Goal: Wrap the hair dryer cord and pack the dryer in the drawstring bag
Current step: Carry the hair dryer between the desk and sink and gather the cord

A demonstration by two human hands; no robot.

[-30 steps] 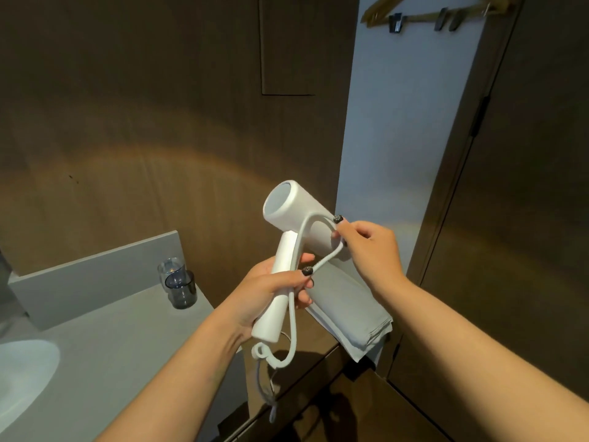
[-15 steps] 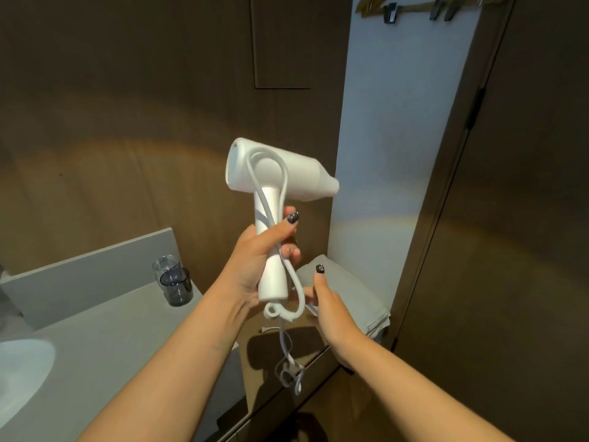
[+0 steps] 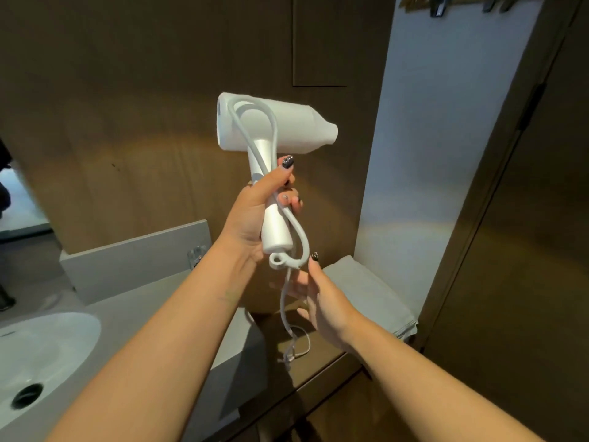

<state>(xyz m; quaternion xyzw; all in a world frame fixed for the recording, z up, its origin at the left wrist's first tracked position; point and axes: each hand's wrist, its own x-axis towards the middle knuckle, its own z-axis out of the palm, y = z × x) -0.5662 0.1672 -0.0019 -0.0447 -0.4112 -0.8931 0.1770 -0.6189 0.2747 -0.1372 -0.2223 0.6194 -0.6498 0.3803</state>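
We had raised the hair dryer upright since a second before, nozzle now turned right, with one loop of cord laid over its body and pinned along the handle. That suggested the wrapping was under way, with much cord left dangling toward the counter. Our left hand kept a closed grip round the handle and cord. Our right hand had dropped below the handle's end, its grip loose and half open, fingers touching the hanging cord. A folded grey cloth, possibly the bag, lay beside it.
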